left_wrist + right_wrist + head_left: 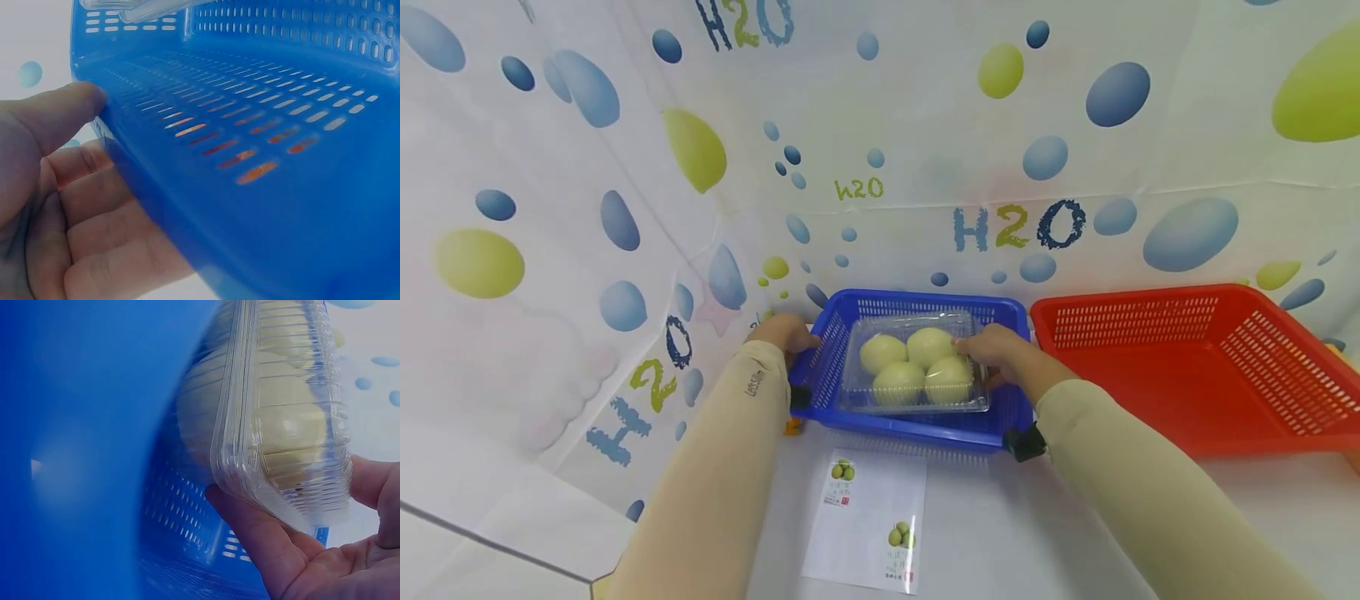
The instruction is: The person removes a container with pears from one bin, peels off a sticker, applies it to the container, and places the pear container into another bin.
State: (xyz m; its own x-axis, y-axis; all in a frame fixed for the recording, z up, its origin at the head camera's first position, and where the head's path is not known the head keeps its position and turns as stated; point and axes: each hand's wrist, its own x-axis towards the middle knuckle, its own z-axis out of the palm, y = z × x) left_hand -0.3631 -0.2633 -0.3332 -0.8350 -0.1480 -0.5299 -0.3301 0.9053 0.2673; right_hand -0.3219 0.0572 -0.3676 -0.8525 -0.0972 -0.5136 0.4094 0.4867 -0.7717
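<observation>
A clear plastic clamshell box (857, 398) with several pale yellow-green round fruits (898, 383) is inside the blue plastic basket (910, 429). My right hand (1003, 350) grips the box at its right end, thumb on top and fingers below, as the right wrist view shows. At the basket's left side, my left hand (784, 333) pinches the rim, with the thumb (69, 112) on the inner side and the fingers (112, 237) against the outside of the wall. Through the basket's slots something orange shows in the left wrist view.
To the right stands a red plastic basket (1150, 392). A white sheet (865, 521) printed with small fruit pictures lies on the white table in front of the blue basket. A small orange object (793, 427) sits by the blue basket's left front corner. Patterned sheeting (917, 150) hangs behind.
</observation>
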